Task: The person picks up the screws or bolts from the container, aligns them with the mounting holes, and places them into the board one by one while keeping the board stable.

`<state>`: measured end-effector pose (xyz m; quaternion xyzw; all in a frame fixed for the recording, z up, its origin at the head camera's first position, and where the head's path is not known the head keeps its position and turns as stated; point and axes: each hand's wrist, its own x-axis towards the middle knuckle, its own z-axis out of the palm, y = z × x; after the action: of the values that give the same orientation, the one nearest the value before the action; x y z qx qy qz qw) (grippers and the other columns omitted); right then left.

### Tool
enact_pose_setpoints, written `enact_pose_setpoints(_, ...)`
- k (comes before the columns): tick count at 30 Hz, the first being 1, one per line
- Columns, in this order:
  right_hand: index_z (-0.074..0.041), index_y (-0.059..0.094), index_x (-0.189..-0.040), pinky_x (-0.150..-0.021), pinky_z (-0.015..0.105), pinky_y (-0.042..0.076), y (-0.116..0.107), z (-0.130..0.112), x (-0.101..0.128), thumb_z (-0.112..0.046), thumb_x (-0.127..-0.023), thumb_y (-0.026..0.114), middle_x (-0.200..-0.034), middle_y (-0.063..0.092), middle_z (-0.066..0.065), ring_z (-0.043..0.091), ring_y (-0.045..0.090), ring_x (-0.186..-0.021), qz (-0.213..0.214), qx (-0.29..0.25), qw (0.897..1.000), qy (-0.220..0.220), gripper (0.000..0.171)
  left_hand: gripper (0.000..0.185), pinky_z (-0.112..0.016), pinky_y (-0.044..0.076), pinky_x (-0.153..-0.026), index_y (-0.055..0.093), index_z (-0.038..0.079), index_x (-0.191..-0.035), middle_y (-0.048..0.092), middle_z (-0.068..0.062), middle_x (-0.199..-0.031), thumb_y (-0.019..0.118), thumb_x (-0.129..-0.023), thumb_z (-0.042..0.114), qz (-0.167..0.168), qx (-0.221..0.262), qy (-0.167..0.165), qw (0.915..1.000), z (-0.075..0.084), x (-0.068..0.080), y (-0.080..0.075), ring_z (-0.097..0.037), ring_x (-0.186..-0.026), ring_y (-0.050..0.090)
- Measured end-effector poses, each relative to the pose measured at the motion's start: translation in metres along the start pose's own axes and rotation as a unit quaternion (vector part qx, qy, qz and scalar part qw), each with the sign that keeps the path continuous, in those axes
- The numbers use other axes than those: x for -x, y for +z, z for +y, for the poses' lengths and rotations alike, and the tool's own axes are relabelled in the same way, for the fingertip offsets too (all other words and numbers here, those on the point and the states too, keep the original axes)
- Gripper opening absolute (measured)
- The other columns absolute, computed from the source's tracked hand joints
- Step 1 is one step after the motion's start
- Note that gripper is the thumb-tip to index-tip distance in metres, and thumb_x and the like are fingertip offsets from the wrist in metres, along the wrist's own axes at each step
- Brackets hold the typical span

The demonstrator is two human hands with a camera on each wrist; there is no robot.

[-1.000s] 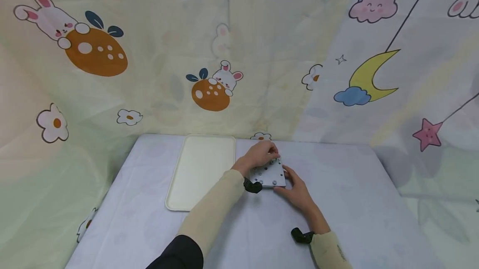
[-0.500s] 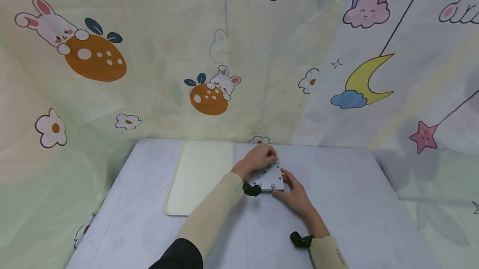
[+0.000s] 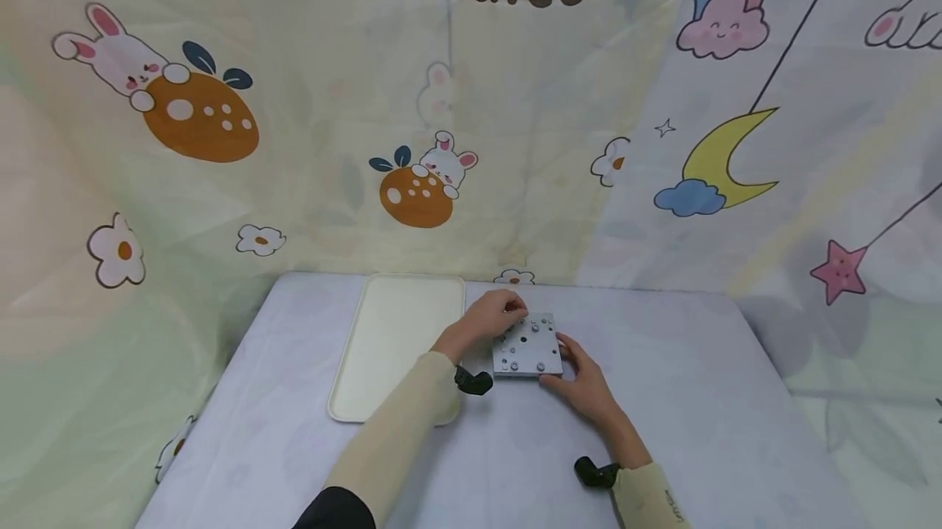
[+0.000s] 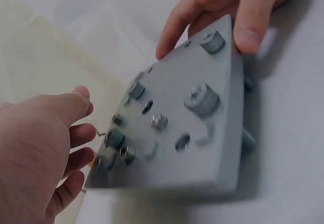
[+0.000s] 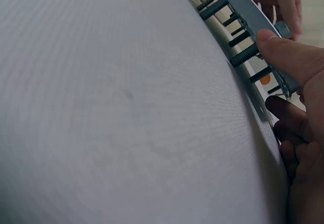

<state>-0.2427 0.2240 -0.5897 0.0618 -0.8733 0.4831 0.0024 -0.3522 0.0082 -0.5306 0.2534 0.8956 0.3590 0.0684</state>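
A square grey metal plate [image 3: 526, 349] carries several bolts and has open holes. My right hand [image 3: 589, 386] grips its right side, with the thumb on the front edge and the fingers round the far side. In the right wrist view, threaded bolt shanks [image 5: 245, 54] of different lengths stick out beneath the plate. My left hand [image 3: 491, 315] is by the plate's back left corner. Its fingers [image 4: 76, 158] are loosely curled, apart from the plate in the left wrist view, with nothing visible between them. Socket-head bolts [image 4: 202, 100] stand proud of the plate's top.
A cream tray [image 3: 401, 349] lies on the table left of the plate, partly behind my left forearm. White cloth [image 3: 662, 398] covers the table. A printed fabric backdrop [image 3: 309, 104] hangs behind its back edge.
My left hand has moved left from the plate's back right area to its back left corner, uncovering more bolts. My right hand keeps its grip on the plate.
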Motion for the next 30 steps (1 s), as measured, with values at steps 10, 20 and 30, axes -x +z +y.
enact_pose_setpoints(10,-0.019,0.031,-0.151,-0.113,0.051,0.017,0.006,0.011,-0.009,-0.044,-0.075,0.082,-0.130,0.059,0.007,0.029,0.032,-0.139,-0.005,0.003,1.000,0.008,0.095,0.016,-0.030,0.048,-0.083,0.072,0.015,-0.105,0.063,0.010,-0.098,0.061,-0.097,0.025,0.024,-0.032,-0.014,0.9991,-0.035,0.047,-0.030,-0.008,-0.094,0.057)
enact_pose_setpoints(20,-0.019,0.032,-0.151,-0.112,0.050,0.021,-0.004,0.016,-0.021,-0.045,-0.075,0.082,-0.131,0.058,0.011,0.031,0.035,-0.137,0.014,0.018,1.000,-0.005,0.094,0.015,-0.036,0.048,-0.085,0.071,0.011,-0.105,0.063,0.004,-0.100,0.063,-0.096,0.019,0.084,-0.066,0.010,0.9942,-0.059,0.096,-0.056,-0.017,-0.099,0.060)
enact_pose_setpoints(30,-0.013,0.031,-0.151,-0.110,0.051,0.026,-0.013,0.011,-0.022,-0.046,-0.079,0.078,-0.138,0.050,0.018,0.036,0.038,-0.134,0.014,0.041,0.999,-0.011,0.092,0.024,-0.043,0.047,-0.085,0.069,0.015,-0.112,0.065,-0.001,-0.109,0.071,-0.090,0.022,0.135,-0.169,-0.010,0.9761,-0.082,0.142,-0.066,-0.024,-0.104,0.059)
